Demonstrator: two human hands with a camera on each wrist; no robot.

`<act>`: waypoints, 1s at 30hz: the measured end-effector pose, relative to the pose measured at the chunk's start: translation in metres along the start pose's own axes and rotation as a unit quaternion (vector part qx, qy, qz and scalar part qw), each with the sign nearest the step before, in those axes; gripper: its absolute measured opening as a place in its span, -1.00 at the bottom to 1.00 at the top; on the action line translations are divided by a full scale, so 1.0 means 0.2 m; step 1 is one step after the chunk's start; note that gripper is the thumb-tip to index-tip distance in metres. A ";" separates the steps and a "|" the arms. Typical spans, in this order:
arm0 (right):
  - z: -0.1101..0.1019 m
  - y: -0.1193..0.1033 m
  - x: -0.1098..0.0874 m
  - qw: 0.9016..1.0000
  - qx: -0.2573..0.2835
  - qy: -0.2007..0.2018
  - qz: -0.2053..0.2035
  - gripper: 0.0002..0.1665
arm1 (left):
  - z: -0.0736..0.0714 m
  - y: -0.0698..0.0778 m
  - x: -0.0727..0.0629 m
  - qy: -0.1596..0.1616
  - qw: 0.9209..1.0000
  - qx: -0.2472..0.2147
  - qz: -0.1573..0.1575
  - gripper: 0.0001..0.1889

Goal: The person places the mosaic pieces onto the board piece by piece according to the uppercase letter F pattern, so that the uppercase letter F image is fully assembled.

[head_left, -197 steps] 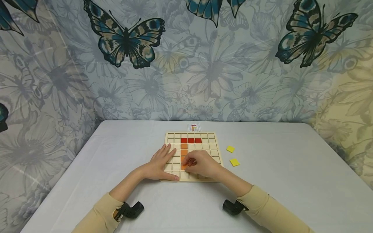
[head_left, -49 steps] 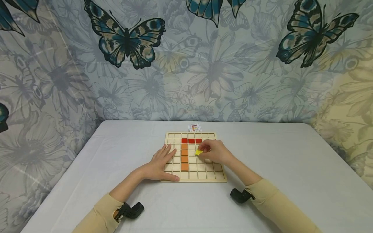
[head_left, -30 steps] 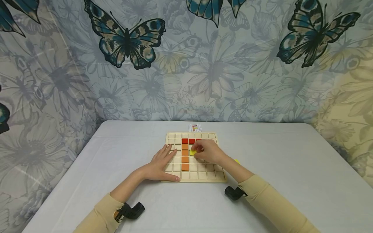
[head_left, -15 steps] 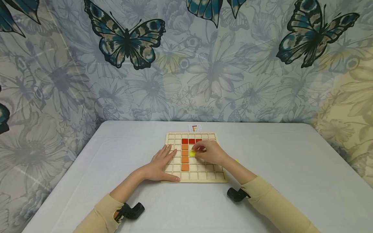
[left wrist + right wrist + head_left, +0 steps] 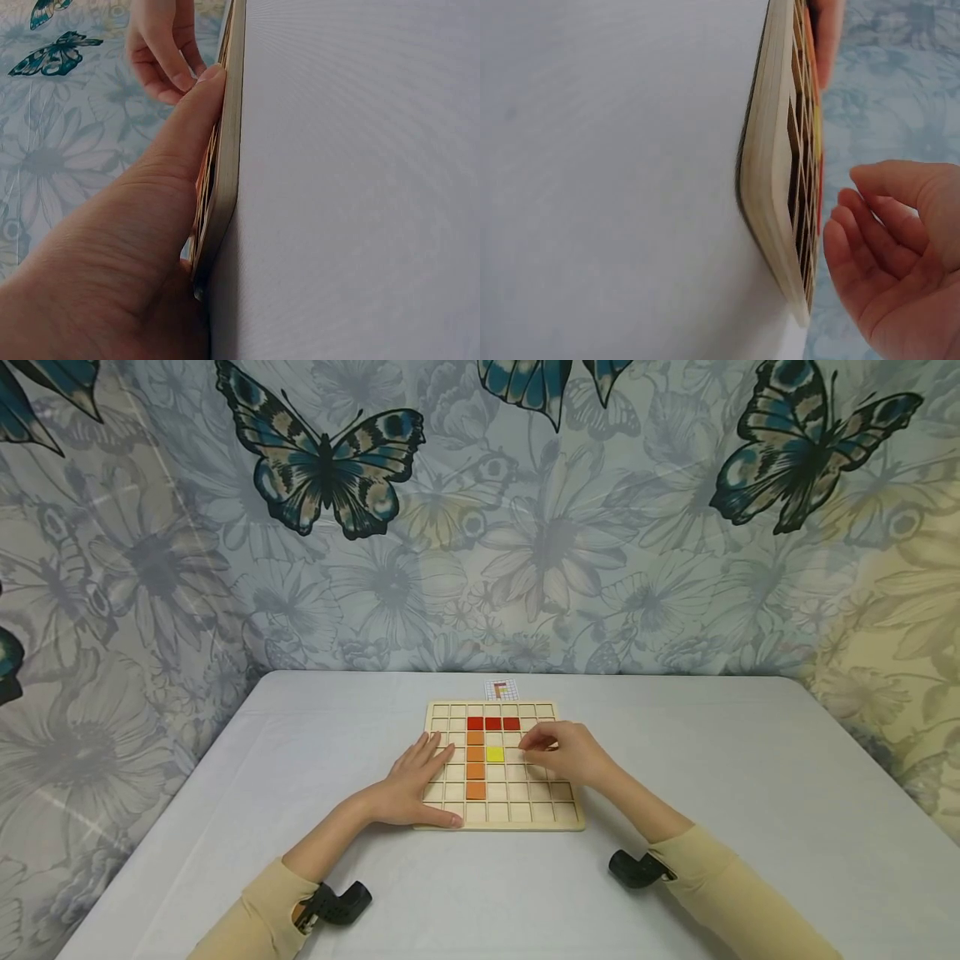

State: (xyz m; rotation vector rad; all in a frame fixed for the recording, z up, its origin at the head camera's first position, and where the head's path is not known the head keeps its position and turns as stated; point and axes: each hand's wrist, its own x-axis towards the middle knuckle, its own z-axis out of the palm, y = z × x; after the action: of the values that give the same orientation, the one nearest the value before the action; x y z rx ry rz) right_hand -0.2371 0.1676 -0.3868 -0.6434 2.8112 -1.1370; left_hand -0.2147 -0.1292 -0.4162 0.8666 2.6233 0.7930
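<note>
A light wooden grid board lies on the table. My left hand rests spread over its left side, and in the left wrist view the thumb lies along the board's near edge. Three red tiles form a row near the top, with a column of orange tiles below the leftmost one. One yellow tile sits flat in a cell right of that column. My right hand hovers over the board's right part, fingers loosely bent; the right wrist view shows nothing between thumb and fingers.
Behind the board lies a small printed card with a coloured grid pattern. White cloth covers the table. A butterfly-printed backdrop stands behind and at the sides. Each wrist carries a black camera.
My right hand brought a yellow tile onto the board, let it go beside the orange column and drew back right. The other yellow tile, earlier right of the board, is out of sight.
</note>
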 end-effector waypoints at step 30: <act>-0.23 0.22 -0.24 0.998 -0.042 0.012 0.040 -0.90 | 0.00 0.00 0.00 0.001 1.000 0.008 -0.003 0.16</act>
State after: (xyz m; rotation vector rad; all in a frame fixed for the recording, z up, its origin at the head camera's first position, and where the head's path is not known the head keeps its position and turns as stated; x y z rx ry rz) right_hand -0.2175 0.2446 -0.3877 -0.5214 2.8881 -1.0259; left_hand -0.2153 -0.1285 -0.4169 0.8619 2.6366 0.7716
